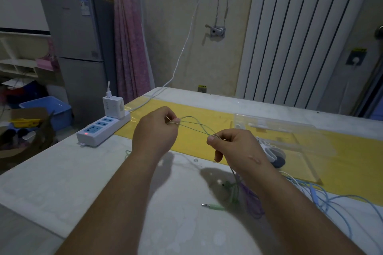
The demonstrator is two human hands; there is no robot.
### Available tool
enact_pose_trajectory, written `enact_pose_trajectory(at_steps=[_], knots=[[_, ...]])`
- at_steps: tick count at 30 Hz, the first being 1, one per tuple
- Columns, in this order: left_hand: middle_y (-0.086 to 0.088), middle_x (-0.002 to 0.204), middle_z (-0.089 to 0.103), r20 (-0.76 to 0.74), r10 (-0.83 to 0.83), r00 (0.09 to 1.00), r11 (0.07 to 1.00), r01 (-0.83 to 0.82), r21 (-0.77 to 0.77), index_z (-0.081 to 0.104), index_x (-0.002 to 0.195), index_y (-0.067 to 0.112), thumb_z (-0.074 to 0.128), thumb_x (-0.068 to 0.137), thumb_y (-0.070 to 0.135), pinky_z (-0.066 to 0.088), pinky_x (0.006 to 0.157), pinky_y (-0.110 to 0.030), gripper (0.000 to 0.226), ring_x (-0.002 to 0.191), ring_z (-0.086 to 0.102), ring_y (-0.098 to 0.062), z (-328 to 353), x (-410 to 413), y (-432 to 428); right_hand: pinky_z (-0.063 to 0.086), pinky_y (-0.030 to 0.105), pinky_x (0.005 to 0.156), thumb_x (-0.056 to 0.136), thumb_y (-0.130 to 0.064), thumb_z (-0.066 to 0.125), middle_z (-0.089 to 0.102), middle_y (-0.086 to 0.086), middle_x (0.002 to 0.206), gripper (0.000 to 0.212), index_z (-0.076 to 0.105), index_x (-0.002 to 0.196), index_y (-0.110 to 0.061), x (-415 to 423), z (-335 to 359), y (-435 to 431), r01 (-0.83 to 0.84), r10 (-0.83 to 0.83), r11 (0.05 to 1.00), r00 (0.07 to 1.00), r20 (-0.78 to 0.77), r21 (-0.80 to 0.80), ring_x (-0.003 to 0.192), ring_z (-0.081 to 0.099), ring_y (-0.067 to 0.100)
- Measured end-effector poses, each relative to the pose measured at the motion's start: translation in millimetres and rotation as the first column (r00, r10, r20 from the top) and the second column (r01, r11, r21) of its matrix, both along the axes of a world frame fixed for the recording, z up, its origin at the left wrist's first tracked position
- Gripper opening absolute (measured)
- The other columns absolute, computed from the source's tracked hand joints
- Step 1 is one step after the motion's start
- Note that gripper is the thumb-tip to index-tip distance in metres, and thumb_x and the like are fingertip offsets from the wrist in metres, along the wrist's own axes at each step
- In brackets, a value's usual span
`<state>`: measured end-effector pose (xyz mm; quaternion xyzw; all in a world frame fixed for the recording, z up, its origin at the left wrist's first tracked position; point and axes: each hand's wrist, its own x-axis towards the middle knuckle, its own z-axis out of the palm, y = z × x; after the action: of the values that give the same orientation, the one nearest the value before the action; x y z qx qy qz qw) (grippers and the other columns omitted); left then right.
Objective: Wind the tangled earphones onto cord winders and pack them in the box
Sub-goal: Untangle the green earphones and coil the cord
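Two hands stretch a thin pale-green earphone cord (193,129): fingers (175,119) of the left hand (155,128) pinch it at nine o'clock, the right hand (234,147) at three, likely to expose tangled loops.

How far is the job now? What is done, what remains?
No cord looks wound yet. The left hand and right hand pinch the green cord, stretched between them. The blue cord and purple cord lie loose on the table, outside the clear box.
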<state>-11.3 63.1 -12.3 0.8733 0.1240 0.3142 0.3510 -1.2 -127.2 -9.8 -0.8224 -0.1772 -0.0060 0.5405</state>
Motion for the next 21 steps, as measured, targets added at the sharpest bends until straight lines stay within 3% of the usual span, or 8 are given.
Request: enact_pose_trajectory(at_steps=[3, 6, 8, 10, 13, 16, 18, 21], knots=[[0.002, 0.056, 0.055, -0.102, -0.050, 0.994, 0.998, 0.052, 0.022, 0.064, 0.065, 0.017, 0.060, 0.086, 0.054, 0.041, 0.059, -0.033, 0.043, 0.066, 0.056, -0.022, 0.5, -0.9, -1.8, 0.030, 0.024, 0.051, 0.088, -0.032, 0.068, 0.048, -0.006, 0.043, 0.023, 0.071, 0.070, -0.018, 4.6, -3.9, 0.0, 0.006, -0.006, 1.000, 1.000, -0.017, 0.023, 0.040, 0.036, 0.008], [0.006, 0.074, 0.070, -0.134, -0.119, 0.984, 0.991, 0.108, -0.084, 0.074, 0.071, 0.022, 0.061, 0.087, 0.051, 0.049, 0.073, -0.034, 0.036, 0.080, 0.063, -0.017, -0.7, 0.4, -2.6, 0.026, 0.026, 0.054, 0.085, -0.030, 0.072, 0.035, -0.010, 0.042, 0.020, 0.073, 0.071, -0.015, 7.3, -5.2, -0.3, 0.007, -0.005, 0.998, 0.999, -0.035, 0.056, 0.041, 0.029, 0.007], [0.006, 0.086, 0.072, -0.122, -0.177, 0.977, 0.981, 0.166, -0.098, 0.076, 0.079, 0.024, 0.064, 0.087, 0.043, 0.050, 0.079, -0.034, 0.025, 0.087, 0.063, -0.015, -1.3, 0.3, -2.3, 0.024, 0.025, 0.052, 0.084, -0.028, 0.071, 0.032, -0.009, 0.043, 0.021, 0.074, 0.074, -0.009, 6.8, -4.9, -1.1, 0.010, -0.008, 0.998, 0.999, -0.034, 0.060, 0.040, 0.027, 0.007], [0.006, 0.092, 0.067, -0.140, -0.224, 0.964, 0.973, 0.228, 0.015, 0.075, 0.095, 0.026, 0.070, 0.085, 0.035, 0.045, 0.074, -0.028, 0.014, 0.087, 0.060, -0.011, -0.6, -0.4, -2.2, 0.024, 0.024, 0.051, 0.084, -0.027, 0.071, 0.031, -0.008, 0.045, 0.025, 0.072, 0.076, -0.004, 7.1, -4.9, -1.7, 0.035, -0.034, 0.997, 0.999, -0.025, 0.073, 0.039, 0.026, 0.006], [0.005, 0.102, 0.051, -0.153, -0.223, 0.963, 0.968, 0.237, 0.079, 0.060, 0.123, 0.038, 0.075, 0.082, 0.024, 0.036, 0.075, -0.023, 0.046, 0.079, 0.050, -0.002, -1.4, -0.2, -2.6, 0.025, 0.024, 0.051, 0.085, -0.027, 0.070, 0.032, -0.011, 0.042, 0.025, 0.071, 0.078, -0.003, 8.7, -5.3, -1.7, 0.072, -0.070, 0.994, 0.997, -0.020, 0.081, 0.037, 0.029, 0.004], [0.004, 0.111, 0.047, -0.097, -0.148, 0.984, 0.986, 0.154, 0.057, 0.046, 0.134, 0.042, 0.073, 0.084, 0.020, 0.037, 0.074, -0.025, 0.060, 0.084, 0.050, -0.010, 0.1, -0.7, 0.1, 0.024, 0.024, 0.051, 0.085, -0.024, 0.070, 0.032, -0.012, 0.040, 0.023, 0.071, 0.076, -0.003, 9.6, -5.9, -2.9, 0.094, -0.093, 0.991, 0.996, -0.020, 0.100, 0.037, 0.029, 0.005], [0.005, 0.112, 0.046, -0.053, -0.125, 0.991, 0.990, 0.128, 0.052, 0.046, 0.133, 0.042, 0.072, 0.085, 0.023, 0.037, 0.075, -0.026, 0.057, 0.090, 0.049, -0.011, 2.2, -2.4, 1.9, 0.024, 0.024, 0.050, 0.085, -0.021, 0.070, 0.031, -0.012, 0.040, 0.023, 0.069, 0.075, -0.001, 11.1, -7.3, -3.8, 0.124, -0.123, 0.986, 0.992, -0.014, 0.110, 0.040, 0.027, 0.007], [0.005, 0.092, 0.053, 0.003, -0.170, 0.985, 0.985, 0.170, 0.043, 0.059, 0.110, 0.038, 0.071, 0.084, 0.032, 0.036, 0.065, -0.028, 0.029, 0.075, 0.050, -0.011, 3.2, -3.2, 1.2, 0.028, 0.027, 0.053, 0.085, -0.023, 0.068, 0.035, -0.010, 0.042, 0.026, 0.067, 0.072, 0.001, 12.7, -10.5, -2.7, 0.168, -0.170, 0.984, 0.985, 0.040, 0.068, 0.046, 0.032, 0.012]])
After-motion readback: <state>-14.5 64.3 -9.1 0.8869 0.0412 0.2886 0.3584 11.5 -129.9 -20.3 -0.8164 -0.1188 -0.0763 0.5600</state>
